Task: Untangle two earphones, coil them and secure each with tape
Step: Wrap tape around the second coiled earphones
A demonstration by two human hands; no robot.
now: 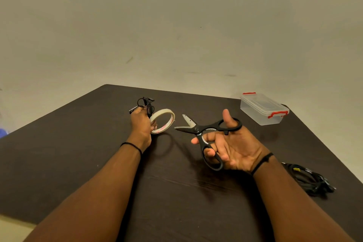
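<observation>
Plain beige wall [176, 25] rises behind a dark brown wooden table [78, 153] that fills the lower part of the head view. Above the table the left hand [141, 125] has its fingers curled round two things at once: a small coiled black earphone [146, 104], whose loops stand up past the fingertips on the far side, and a ring-shaped roll of pale translucent tape [164, 121], pinched at its near rim and jutting out to the right of the fingers. The right hand [233, 147] is turned palm up, its thumb through one loop of a pair of black-handled scissors [204, 133] and a finger through the other loop, the remaining fingers loosely bent; the blades stand apart, pointing left toward the tape without touching it. Well beyond the right thumb a clear plastic box with red clips [264, 109] sits shut on the table. Beside the right wrist a second bundle of black cable [310, 180] lies on the table.
</observation>
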